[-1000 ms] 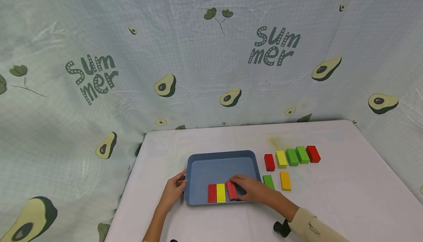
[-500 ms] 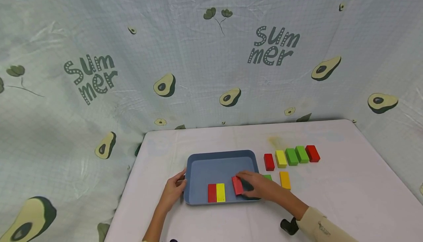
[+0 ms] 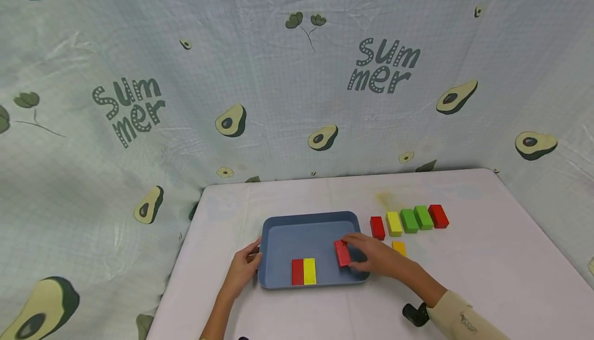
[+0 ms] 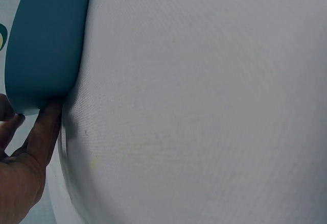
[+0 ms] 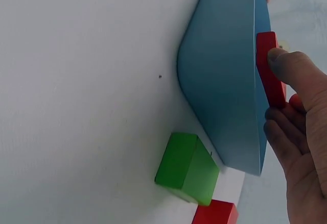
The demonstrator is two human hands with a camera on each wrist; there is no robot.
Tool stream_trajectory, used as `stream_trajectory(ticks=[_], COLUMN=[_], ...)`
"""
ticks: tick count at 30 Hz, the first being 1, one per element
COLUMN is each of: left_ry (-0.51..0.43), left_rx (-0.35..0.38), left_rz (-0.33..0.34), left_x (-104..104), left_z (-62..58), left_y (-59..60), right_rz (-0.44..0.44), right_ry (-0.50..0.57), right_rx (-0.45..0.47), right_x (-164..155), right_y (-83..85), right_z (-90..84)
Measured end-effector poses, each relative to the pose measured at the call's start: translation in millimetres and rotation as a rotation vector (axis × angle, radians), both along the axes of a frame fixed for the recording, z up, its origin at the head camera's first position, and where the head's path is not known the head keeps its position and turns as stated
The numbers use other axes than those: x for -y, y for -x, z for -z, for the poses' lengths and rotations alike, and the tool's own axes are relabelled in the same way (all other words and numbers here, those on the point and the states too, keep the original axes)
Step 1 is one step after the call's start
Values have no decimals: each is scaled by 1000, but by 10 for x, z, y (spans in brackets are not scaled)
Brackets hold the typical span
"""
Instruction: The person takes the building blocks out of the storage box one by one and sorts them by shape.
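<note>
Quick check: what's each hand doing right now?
Left hand: fingers straight, touching the outer wall of the blue tray.
Right hand: pinching a red block over the tray.

A white table (image 3: 464,278) is filling the lower half of the head view, and a row of blocks is sitting right of centre — a red block (image 3: 377,227), a yellow block (image 3: 394,223), two green blocks (image 3: 416,219) side by side, and another red block (image 3: 438,216) closing the line at its right end. Just below that row an orange block (image 3: 399,247) is peeking out, partly covered. Behind the table a pale checked cloth (image 3: 278,97) is hanging across the whole top of the frame — avocados and the word "Summer" printed on it, twice.
</note>
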State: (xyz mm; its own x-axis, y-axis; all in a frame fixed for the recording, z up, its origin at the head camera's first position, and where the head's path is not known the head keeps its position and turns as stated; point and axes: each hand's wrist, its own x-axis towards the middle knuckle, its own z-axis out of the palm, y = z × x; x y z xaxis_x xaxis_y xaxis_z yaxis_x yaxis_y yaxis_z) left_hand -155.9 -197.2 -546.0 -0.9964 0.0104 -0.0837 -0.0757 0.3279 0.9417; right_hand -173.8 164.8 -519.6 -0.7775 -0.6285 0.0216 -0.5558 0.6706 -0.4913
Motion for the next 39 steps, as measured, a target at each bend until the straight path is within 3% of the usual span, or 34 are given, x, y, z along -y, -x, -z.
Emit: stream_trajectory(ticks=[29, 39], left_ry=[0, -5], left_rx=[-11, -11], left_rz=[-1, 6], left_x=[9, 25], left_z=[28, 42], left_y=[-20, 5], right_rz=[138, 170], right_ry=[67, 47], right_rx=[-23, -42], right_x=[-422, -666], right_y=[-13, -43], right_z=[-67, 0])
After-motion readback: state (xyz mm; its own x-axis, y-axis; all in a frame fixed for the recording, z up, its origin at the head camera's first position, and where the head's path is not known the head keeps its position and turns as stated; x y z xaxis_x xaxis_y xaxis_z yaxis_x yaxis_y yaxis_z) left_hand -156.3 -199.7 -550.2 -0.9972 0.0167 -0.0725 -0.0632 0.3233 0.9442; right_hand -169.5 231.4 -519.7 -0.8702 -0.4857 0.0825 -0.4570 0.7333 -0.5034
